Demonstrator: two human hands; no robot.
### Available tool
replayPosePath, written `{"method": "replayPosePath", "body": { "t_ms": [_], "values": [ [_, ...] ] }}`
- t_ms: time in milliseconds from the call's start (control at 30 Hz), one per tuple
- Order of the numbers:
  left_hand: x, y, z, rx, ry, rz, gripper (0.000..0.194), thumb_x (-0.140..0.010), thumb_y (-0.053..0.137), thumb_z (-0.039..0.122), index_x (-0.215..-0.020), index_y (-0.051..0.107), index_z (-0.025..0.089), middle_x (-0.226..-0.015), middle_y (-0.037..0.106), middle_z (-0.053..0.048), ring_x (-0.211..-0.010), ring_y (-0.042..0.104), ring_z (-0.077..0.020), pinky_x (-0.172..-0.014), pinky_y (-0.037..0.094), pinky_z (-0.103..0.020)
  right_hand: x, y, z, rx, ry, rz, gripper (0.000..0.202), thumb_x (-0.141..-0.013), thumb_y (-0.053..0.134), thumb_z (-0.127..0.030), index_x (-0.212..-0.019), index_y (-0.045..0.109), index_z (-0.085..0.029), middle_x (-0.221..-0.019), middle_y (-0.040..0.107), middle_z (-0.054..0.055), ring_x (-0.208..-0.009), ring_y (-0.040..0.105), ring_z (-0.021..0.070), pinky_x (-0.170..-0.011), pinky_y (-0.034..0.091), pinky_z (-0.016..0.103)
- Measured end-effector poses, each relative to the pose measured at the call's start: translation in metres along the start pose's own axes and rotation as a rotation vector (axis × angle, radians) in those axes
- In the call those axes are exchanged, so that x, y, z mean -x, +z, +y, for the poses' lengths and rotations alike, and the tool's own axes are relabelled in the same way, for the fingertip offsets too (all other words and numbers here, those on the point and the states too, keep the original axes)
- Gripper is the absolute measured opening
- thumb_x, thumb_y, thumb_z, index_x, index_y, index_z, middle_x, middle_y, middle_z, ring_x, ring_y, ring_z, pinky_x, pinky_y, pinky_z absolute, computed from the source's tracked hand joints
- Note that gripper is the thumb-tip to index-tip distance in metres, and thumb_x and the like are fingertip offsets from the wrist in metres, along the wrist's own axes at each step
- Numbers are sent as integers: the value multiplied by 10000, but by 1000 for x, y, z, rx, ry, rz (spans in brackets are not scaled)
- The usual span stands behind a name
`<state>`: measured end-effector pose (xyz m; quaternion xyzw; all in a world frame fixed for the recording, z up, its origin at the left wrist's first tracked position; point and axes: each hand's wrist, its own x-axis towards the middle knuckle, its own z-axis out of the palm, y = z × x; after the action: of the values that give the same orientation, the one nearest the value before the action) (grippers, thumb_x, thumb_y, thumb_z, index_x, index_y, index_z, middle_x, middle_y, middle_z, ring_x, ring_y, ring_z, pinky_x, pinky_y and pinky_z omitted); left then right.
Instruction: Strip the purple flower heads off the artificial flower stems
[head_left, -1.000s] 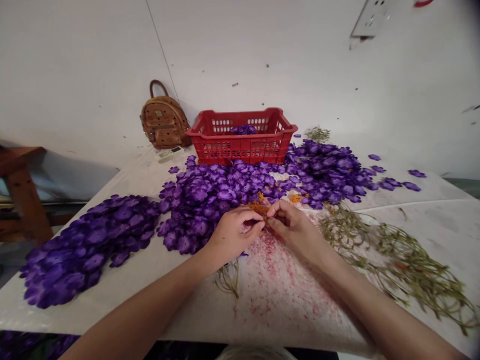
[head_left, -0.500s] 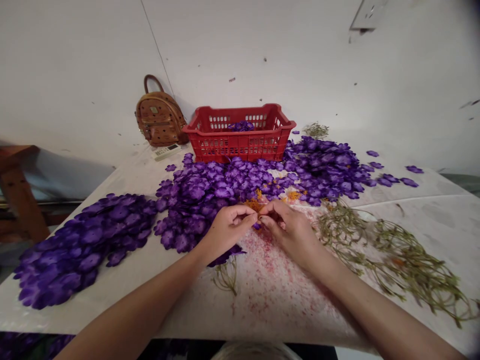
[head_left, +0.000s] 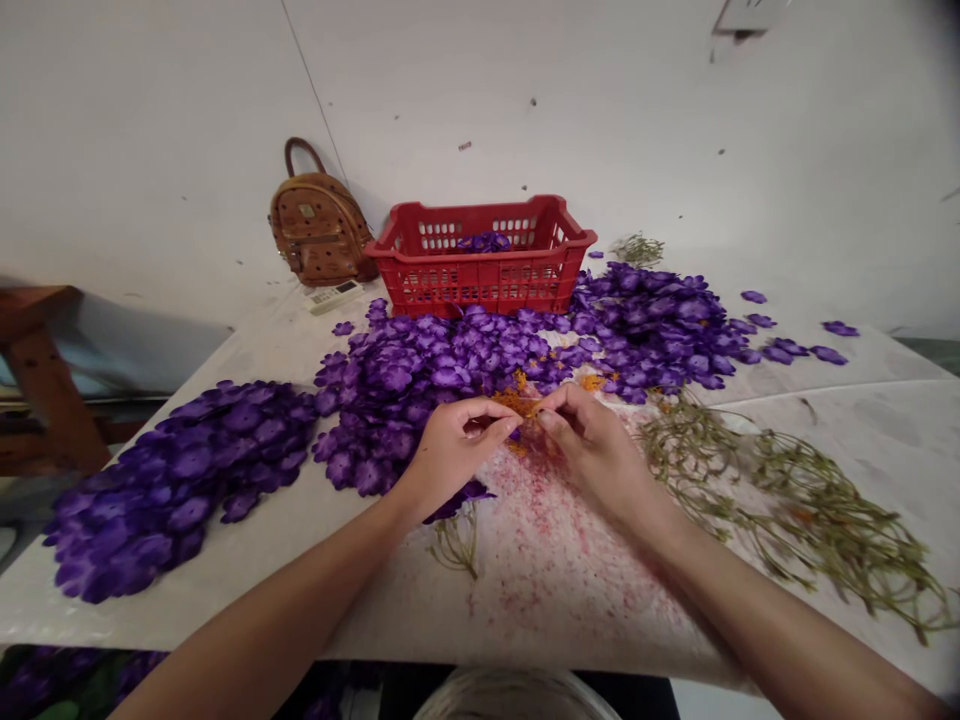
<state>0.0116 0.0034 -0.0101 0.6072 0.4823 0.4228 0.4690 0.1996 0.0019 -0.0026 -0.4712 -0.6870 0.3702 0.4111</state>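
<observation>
Over the middle of the table, my left hand point(head_left: 466, 445) is closed in a pinch of thumb and forefinger; what it holds is too small to make out. Close by on the right, my right hand point(head_left: 589, 440) pinches too, its fingertips a small gap from the left ones, with something tiny I cannot make out. Just beyond the fingertips lie small orange flower centres point(head_left: 517, 400). Purple artificial petals point(head_left: 409, 375) form a broad pile beside and behind my left hand. Green plastic stems point(head_left: 825, 500) lie tangled to the right of my right hand.
A red plastic crate point(head_left: 480, 280) with some purple petals inside stands at the back. Beside it are a brown backpack point(head_left: 319, 230) and a remote control point(head_left: 334, 296). More petals point(head_left: 187, 480) are heaped at left. A small stem bunch point(head_left: 456, 540) lies near my left wrist.
My fingertips have moved slightly apart, the right hand shifting a little to the right. The view has tilted a little downward. The piles look the same.
</observation>
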Motion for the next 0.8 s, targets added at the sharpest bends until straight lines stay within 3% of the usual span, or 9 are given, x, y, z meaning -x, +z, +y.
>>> {"method": "replayPosePath", "body": {
  "t_ms": [300,433,533,633,800],
  "values": [
    [1,2,5,50,-13,2,94,-835,734,235,-872,768,156,-919,798,-74,-814,724,-180,-763,558,-285,0,4,2,7,18,-3,171,-917,518,-362,-820,546,-225,-736,581,17,-664,544,183,-622,408,326],
    [1,2,3,4,25,31,110,-900,643,196,-926,747,169,-965,782,-67,-862,710,-171,-793,545,-288,1,5,6,29,40,41,162,-923,519,-369,-850,549,-227,-710,574,9,-637,534,186,-619,406,332],
    [2,2,0,-16,87,50,138,-914,598,156,-997,704,182,-994,753,-54,-896,691,-163,-794,530,-281,0,6,10,-25,31,90,163,-919,536,-376,-863,566,-225,-815,645,49,-741,600,212,-697,455,355],
    [4,5,-2,-14,119,49,139,-891,624,149,-1017,662,193,-974,717,-39,-899,672,-160,-793,522,-280,-1,9,12,-106,12,61,176,-903,560,-379,-810,562,-230,-919,689,79,-868,643,236,-777,483,372],
    [5,8,-1,-3,121,48,152,-865,637,124,-998,623,197,-929,672,-21,-860,648,-151,-796,519,-284,0,13,10,-44,10,20,174,-899,547,-367,-792,565,-232,-757,634,32,-722,593,205,-680,452,339]
  ]
}}
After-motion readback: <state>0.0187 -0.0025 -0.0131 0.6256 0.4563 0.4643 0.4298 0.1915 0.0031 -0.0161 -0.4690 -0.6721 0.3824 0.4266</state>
